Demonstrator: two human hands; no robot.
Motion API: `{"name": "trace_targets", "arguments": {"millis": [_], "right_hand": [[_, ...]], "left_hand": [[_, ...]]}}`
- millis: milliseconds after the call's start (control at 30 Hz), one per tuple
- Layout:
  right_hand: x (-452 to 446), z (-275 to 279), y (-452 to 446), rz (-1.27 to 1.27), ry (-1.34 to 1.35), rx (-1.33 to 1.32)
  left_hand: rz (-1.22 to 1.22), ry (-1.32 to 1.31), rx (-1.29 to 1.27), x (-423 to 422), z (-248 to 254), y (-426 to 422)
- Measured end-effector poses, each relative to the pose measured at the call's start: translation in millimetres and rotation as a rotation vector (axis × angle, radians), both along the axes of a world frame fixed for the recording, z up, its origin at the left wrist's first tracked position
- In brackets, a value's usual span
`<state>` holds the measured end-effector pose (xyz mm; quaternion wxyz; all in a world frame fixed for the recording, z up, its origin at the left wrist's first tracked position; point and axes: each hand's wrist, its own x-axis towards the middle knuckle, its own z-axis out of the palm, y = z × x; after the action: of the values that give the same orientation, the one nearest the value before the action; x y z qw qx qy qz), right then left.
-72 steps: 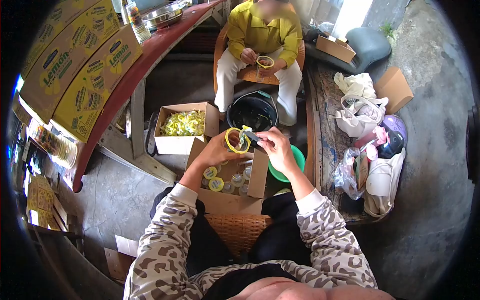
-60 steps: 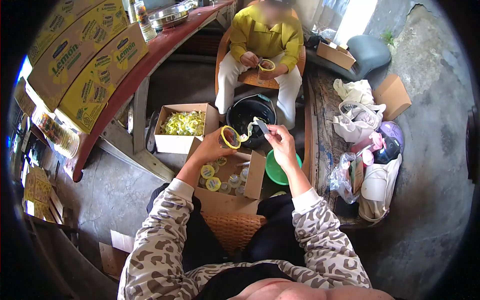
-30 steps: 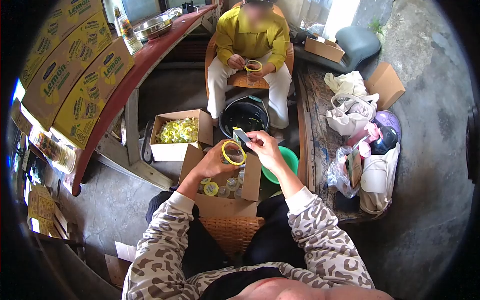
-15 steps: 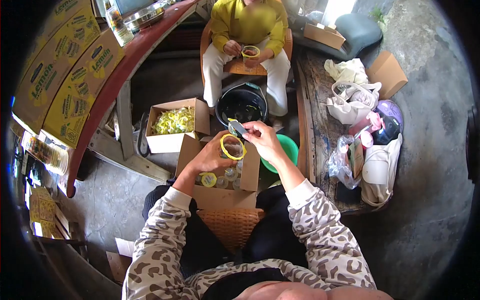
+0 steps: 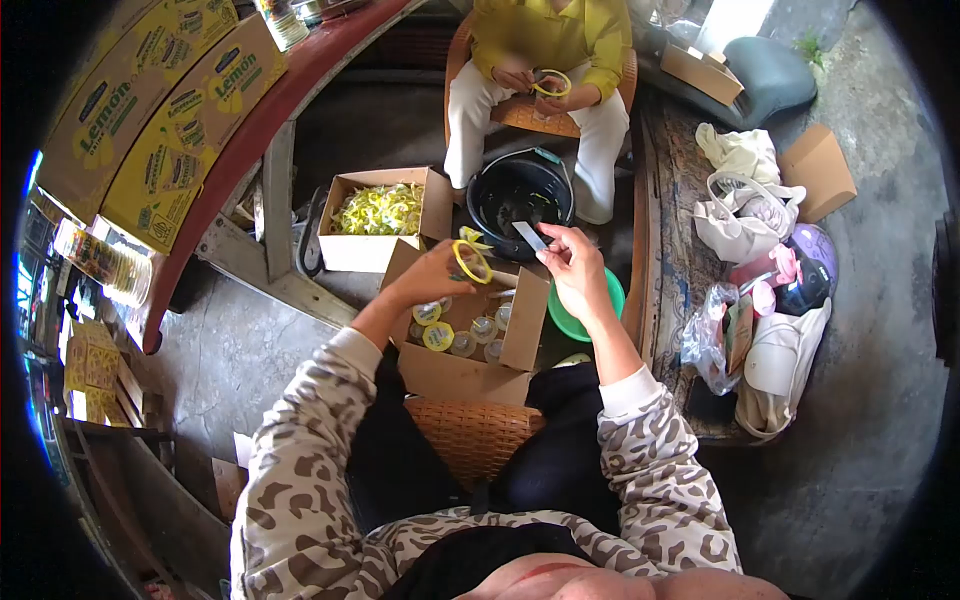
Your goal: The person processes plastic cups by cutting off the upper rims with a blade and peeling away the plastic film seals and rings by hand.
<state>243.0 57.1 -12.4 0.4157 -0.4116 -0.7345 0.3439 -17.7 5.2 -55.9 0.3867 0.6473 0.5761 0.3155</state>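
Observation:
My left hand (image 5: 430, 277) is closed around a clear plastic cup with a yellow rim (image 5: 487, 271), tilted so its mouth faces right. A loose yellow strip (image 5: 474, 238) sticks up at the cup's far edge. In the fingertips of my right hand (image 5: 580, 272) is a flat grey blade (image 5: 530, 236), apart from the cup and in front of the black bucket. Below my hands stands an open cardboard box (image 5: 465, 382) with several clear cups in it, some with yellow printed lids (image 5: 437, 336).
A cardboard box of yellow strips (image 5: 378, 211) stands beyond my left hand. Behind the blade is a black bucket (image 5: 488, 222), and a green basin (image 5: 612, 308) is partly behind my right wrist. A seated person (image 5: 575, 45) opposite holds another cup. Bags (image 5: 745, 215) lie on the right bench.
The blade in my right hand has moved from the cup's rim away to the right. The yellow strip now stands out from the rim. The whole view has shifted somewhat.

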Motion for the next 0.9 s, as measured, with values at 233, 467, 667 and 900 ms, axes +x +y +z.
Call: {"name": "trace_targets", "arguments": {"millis": [233, 467, 667, 900], "right_hand": [[0, 12, 1, 0.007, -0.124, 0.108], [-3, 5, 9, 0.008, -0.244, 0.045], [-3, -1, 18, 0.051, -0.296, 0.036], [4, 2, 18, 0.035, -0.286, 0.045]], "left_hand": [[0.285, 0.257, -0.141, -116, -26, 83], [0.364, 0.402, -0.099, -208, -77, 163], [0.589, 0.600, -0.062, -218, -92, 170], [0.456, 0.268, 0.179, -237, -64, 173]]}}
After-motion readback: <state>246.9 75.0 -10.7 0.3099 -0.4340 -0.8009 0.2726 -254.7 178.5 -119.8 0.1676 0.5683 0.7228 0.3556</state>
